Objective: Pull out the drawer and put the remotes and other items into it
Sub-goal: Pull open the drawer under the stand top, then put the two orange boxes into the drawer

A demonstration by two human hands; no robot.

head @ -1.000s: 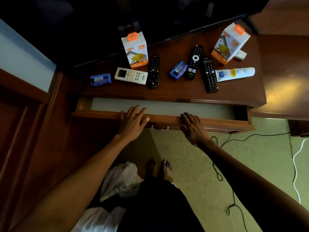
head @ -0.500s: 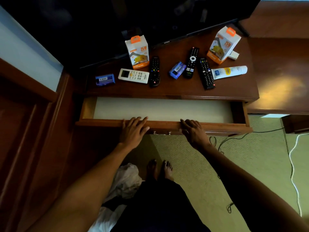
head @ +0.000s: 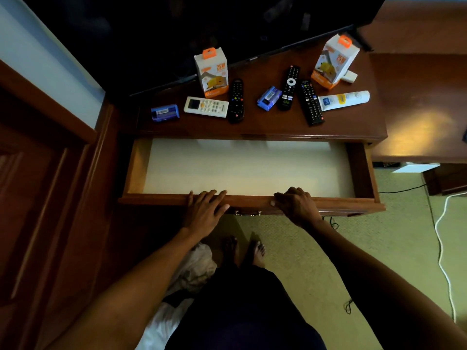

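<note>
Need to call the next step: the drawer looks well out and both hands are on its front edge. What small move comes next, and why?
Probably let go with the left hand and reach for the white remote, about the nearest item on its side. The drawer is pulled well out with its pale floor bare, and every item sits on the tabletop. The right hand can steady the front edge.

Counter (head: 278,127): dark polished wood, glossy, catching a warm glare. Drawer (head: 252,199): reddish wood front, pale matt liner inside, small metal pull (head: 247,213). Black remotes (head: 311,103): matt plastic. Boxes (head: 213,72): printed card. Floor: rough-looking green carpet (head: 316,248).
</note>
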